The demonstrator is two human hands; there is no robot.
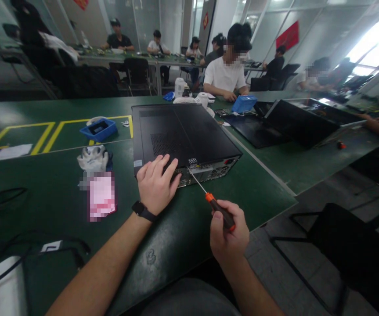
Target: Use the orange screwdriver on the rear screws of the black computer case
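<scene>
While gloves point(92, 159) and tray point(106, 133) lie nearby, the left hand point(157, 181) splays over the case point(189, 131), the right hand point(233, 237) clasping a screwdriver point(214, 203).

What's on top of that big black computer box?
The left hand rests on the black computer box, at its near edge. A pale sticker shows near one corner. What the hand covers can't be seen.

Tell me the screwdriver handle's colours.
The handle is dark brown with orange ends, seen in the head view.
</scene>
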